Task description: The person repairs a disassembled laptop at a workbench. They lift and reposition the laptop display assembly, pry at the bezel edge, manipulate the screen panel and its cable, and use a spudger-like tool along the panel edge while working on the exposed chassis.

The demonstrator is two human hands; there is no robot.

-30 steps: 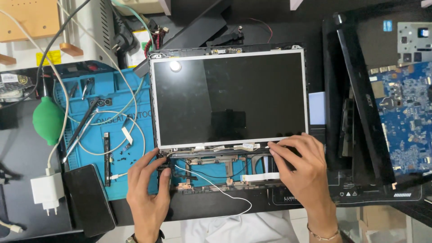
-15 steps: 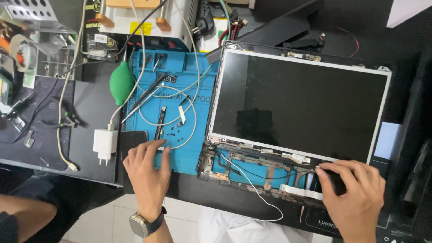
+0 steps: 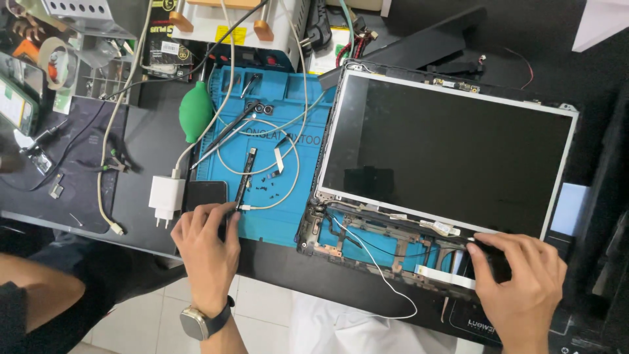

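A bare laptop screen panel (image 3: 445,157) lies in a stripped laptop lid frame (image 3: 367,246) with loose cables. My right hand (image 3: 521,278) rests fingers-down on the frame's lower right corner, by the hinge and a white ribbon cable (image 3: 442,275). My left hand (image 3: 206,242) has its fingers curled over a dark phone (image 3: 204,193) at the lower left edge of the blue work mat (image 3: 275,226). Beside it on the mat lies a thin black strip (image 3: 246,174) next to small dark screws (image 3: 265,190).
A green air blower (image 3: 195,111), a white charger plug (image 3: 165,196) with its cable, tape rolls and boxes crowd the left and back. Another person's arm (image 3: 36,288) shows at lower left. Dark laptop parts lie at right.
The view has swung left. My left hand has left the laptop frame and moved to the phone at the mat's edge. My right hand stays at the frame's lower right.
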